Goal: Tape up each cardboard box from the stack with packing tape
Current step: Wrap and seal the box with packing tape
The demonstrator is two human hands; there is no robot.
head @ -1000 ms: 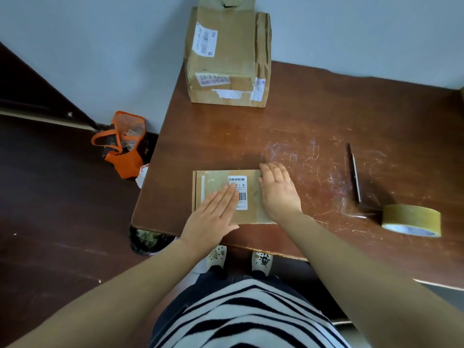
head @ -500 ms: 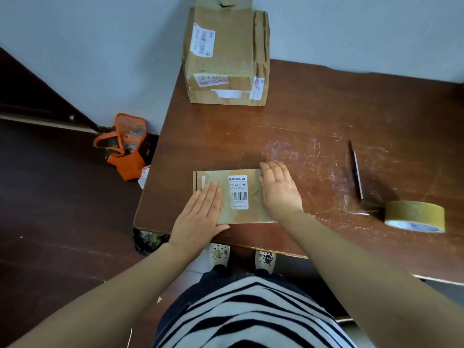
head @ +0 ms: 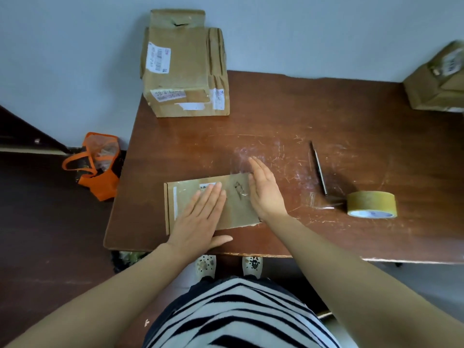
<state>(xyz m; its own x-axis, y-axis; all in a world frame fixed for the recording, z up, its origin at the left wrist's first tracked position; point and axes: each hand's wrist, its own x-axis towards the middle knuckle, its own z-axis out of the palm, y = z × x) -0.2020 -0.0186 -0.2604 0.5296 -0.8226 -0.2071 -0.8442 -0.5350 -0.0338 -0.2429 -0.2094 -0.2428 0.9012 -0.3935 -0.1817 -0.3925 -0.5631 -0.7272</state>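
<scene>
Flat brown cardboard box (head: pixel 237 212) lies on the dark brown scratched wooden table (head: pixel 276 116), close to the near edge, long side running 9 to 3 o'clock, w/ a white printed label (head: pixel 207 186) on its top near the far edge. Left hand (head: pixel 200 219) lies palm-down on the box top, left of centre: fingers straight and together, pointing to 12, gripping nothing, just pressing flat; thumb sticks out toward 3 along the near edge of the box. Right hand (head: pixel 265 192) stands on its edge at the box's 3 o'clock end, fingers straight and relaxed, holding nothing, tips pointing to about 11 and reaching past the box's far corner over bare table; whether it actually touches the cardboard I can't tell for sure. From the flat box: tan roll of packing tape (head: pixel 371 204) lies flat at 3 o'clock, well apart from both hands; thin dark stick-like tool (head: pixel 319 169), poss. a pen or blade, lies at about 2, between box and roll. Big worn cardboard carton w/ white labels (head: pixel 183 71) stands at 12, at the table's far left corner against the pale wall. Another cardboard carton (head: pixel 439 79) sits at approx. 2, at the frame's right edge. Orange-and-clear bag (head: pixel 98 167) sits on the floor at 9–10, off the table. Black-and-white striped top (head: pixel 238 317) fills the 6 o'clock area.
</scene>
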